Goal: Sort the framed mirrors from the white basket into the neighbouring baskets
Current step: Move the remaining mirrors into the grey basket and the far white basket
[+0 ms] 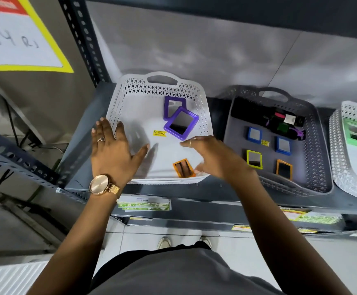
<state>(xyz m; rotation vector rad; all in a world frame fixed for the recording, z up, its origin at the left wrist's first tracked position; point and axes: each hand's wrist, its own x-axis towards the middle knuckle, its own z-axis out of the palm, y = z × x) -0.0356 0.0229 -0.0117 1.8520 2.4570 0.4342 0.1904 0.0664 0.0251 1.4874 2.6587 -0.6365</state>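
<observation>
The orange mirror (183, 168) lies at the near edge of the white basket (118, 96) (light, rigid, breakable glass, likely); pinch its frame edges. Right hand (207, 154) hovers released; left hand (113, 150) spread, empty.
</observation>
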